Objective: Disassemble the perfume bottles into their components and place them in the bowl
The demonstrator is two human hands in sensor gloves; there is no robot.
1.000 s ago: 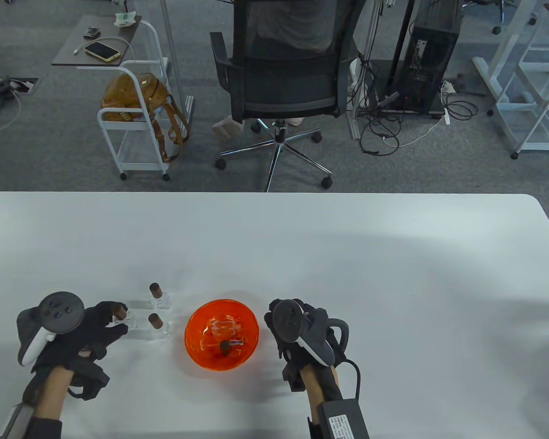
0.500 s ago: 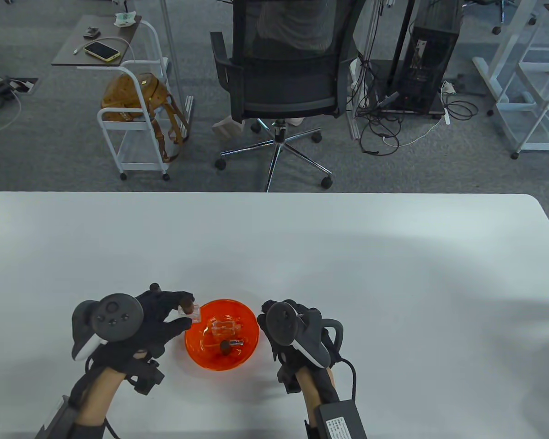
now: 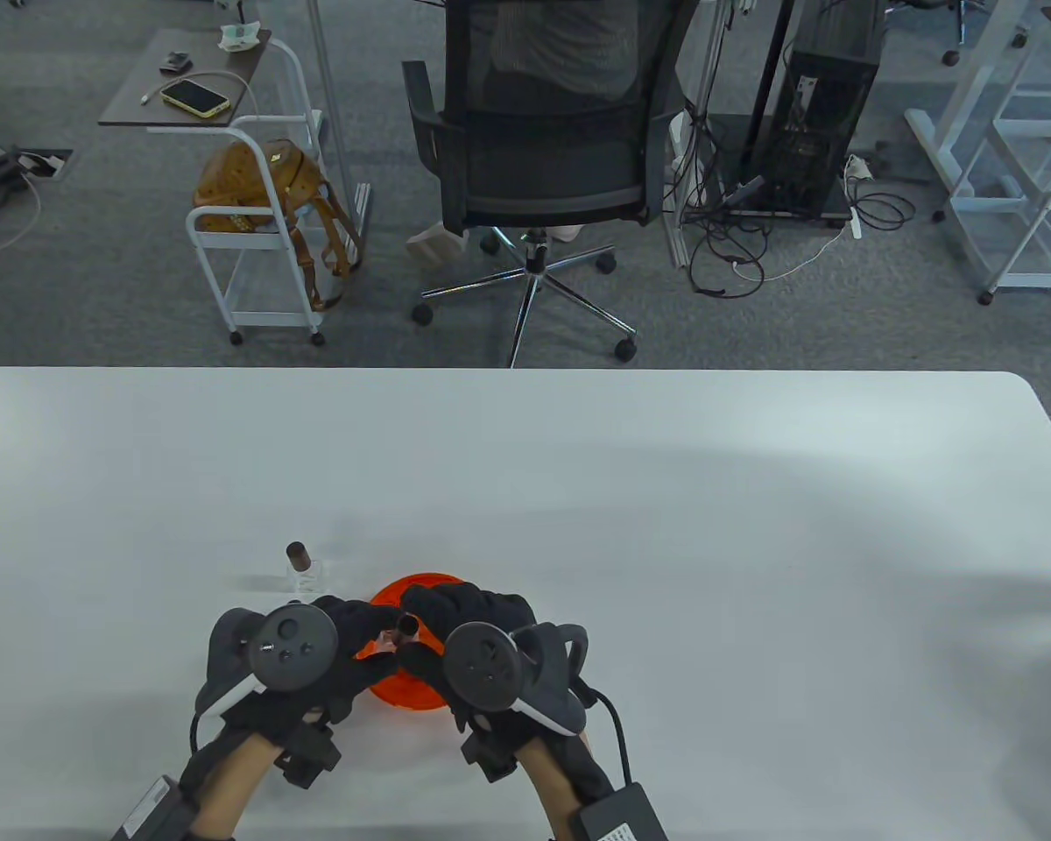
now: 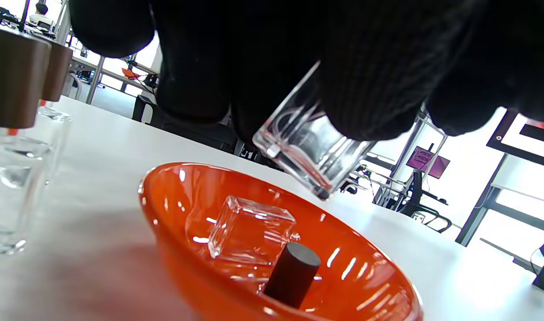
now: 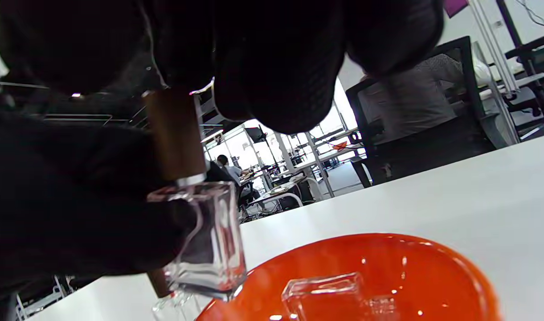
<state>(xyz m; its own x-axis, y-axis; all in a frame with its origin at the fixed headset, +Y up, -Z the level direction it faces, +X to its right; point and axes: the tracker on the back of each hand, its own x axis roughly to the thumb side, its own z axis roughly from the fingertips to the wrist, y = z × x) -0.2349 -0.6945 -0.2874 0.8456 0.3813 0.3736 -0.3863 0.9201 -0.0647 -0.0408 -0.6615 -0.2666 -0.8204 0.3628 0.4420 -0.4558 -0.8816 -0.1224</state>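
- Left hand (image 3: 350, 644) grips the glass body of the perfume bottle (image 4: 305, 149), held above the orange bowl (image 4: 173, 209).
- Right hand (image 3: 460, 618) pinches its wooden cap (image 5: 173, 133).
- Risk: the smooth glass may slip in the gloves when the cap releases, striking the bottle body (image 4: 249, 229) lying in the bowl.
- Risk: a jerked pull may tip the bowl.

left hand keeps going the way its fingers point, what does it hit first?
Likely the right hand: the left hand, holding the glass bottle over the orange bowl, points straight at it. They already look nearly touching at the brown cap; depth unclear.
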